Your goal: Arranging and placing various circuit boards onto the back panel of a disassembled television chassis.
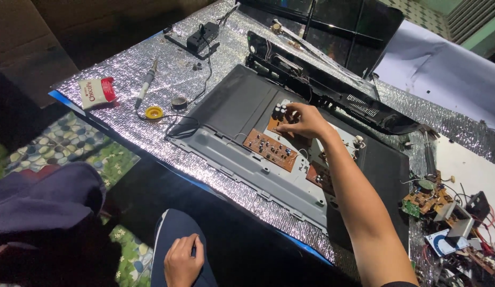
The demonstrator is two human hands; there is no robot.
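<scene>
The right hand (303, 121) reached out over the opened back of a flat screen set (242, 106) that lay face down on the worktop (125, 69), which was covered in silvery foil sheeting; its fingers were curled narrow and rested on the brown circuit board (270, 149) near a cluster of dark capacitors (280, 110), though whether they pinched anything could not be told; the board sat on the grey metal chassis (242, 165), roughly at the middle of the set; the left hand (182, 260) lay low near the bottom edge of the view, loosely closed and holding nothing visible, resting on a knee in dark blue cloth (173, 228); beyond the set, a detached black plastic frame (332, 90) lay along its far edge; on the foil to the left lay a soldering iron (146, 82), a yellow roll of solder (154, 112) just beside its tip, a small dark round tin (179, 101), and a red and white sachet (97, 91) farther left; a black adapter (203, 38) sat near the far corner; at the right edge a heap of loose boards and wires (444, 212) was piled, well apart from the right hand; a patterned floor mat (72, 143) showed below the worktop.
</scene>
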